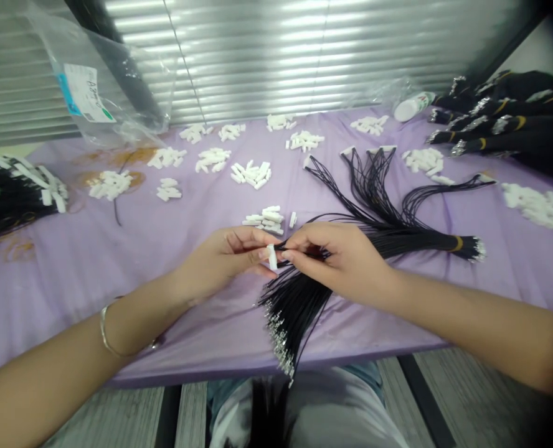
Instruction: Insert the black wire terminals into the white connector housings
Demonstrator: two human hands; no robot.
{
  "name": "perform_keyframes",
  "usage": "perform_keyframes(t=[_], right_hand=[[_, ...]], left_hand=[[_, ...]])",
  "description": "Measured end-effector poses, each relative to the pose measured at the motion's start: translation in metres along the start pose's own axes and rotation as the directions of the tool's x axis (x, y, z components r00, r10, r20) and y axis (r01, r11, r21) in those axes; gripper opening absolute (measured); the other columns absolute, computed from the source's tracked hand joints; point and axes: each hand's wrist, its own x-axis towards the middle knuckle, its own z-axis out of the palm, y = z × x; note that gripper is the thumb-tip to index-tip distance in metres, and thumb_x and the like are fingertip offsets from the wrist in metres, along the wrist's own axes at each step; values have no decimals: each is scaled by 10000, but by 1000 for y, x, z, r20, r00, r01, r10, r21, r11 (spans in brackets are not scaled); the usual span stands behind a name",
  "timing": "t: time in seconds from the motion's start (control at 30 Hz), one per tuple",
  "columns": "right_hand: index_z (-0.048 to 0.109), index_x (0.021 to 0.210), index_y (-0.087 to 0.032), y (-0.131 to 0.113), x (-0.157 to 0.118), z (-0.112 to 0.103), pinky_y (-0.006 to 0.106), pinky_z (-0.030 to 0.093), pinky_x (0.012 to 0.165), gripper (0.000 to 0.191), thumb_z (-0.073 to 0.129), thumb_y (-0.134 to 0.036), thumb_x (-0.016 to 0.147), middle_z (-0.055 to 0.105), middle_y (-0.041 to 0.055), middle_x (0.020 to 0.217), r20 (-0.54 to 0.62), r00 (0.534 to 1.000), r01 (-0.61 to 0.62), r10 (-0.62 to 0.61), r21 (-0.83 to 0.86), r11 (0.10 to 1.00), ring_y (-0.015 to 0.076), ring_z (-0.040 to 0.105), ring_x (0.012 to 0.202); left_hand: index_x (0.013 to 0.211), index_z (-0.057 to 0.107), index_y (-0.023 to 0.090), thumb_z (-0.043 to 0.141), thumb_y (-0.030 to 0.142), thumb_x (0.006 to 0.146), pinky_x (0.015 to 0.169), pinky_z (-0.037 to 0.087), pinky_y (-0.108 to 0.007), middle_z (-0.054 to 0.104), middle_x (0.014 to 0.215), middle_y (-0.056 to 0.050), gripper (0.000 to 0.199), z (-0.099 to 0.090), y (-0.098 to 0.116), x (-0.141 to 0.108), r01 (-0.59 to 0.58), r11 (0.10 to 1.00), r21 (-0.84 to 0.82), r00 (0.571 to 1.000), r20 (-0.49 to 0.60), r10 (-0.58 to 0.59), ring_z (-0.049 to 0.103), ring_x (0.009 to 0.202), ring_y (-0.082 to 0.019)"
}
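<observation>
My left hand [225, 261] pinches a small white plastic connector housing [271, 257] between thumb and fingertips. My right hand [337, 258] grips a black wire [299, 250] close to that housing, and the two hands nearly touch. A large bundle of thin black wires [398, 239] lies under my right hand, tied with a yellow band [456, 244]. Its crimped metal terminals [279, 342] fan out toward the table's near edge. Looser wire loops [374, 186] with white housings on their ends spread toward the back. A small heap of white housings [264, 219] sits just beyond my hands.
Several heaps of white housings lie across the lilac table cover [71, 298]. Bundled black wires with housings [10, 193] sit at the left, and more bundles [501, 112] pile up at the back right. A labelled plastic bag [87, 93] and a white bottle [411, 106] stand against the window blind [258, 56].
</observation>
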Motion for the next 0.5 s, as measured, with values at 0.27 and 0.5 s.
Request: perform_keyframes(t=[0.27,0.5], right_hand=[[504,1168,-91,17,2,-11,384,398,898,521,671,-275,711,443,176,1130,-30,980,166,-195,-403,900,253,441,1035],[591,770,-138,43,21,-30,290,431,717,127,541,-246,814,530,57,790,-64,998,-14,-7,-315,949,157,532,755]], left_hand=[[904,675,178,609,139,811,752,518,-198,686,808,-6,121,-3,1,1,-6,986,-165,1000,6,8,632,794,-85],[1264,491,235,542,242,856,983,416,-365,542,1284,-78,411,9,8,-14,-276,844,460,953,242,180,536,1138,-185]])
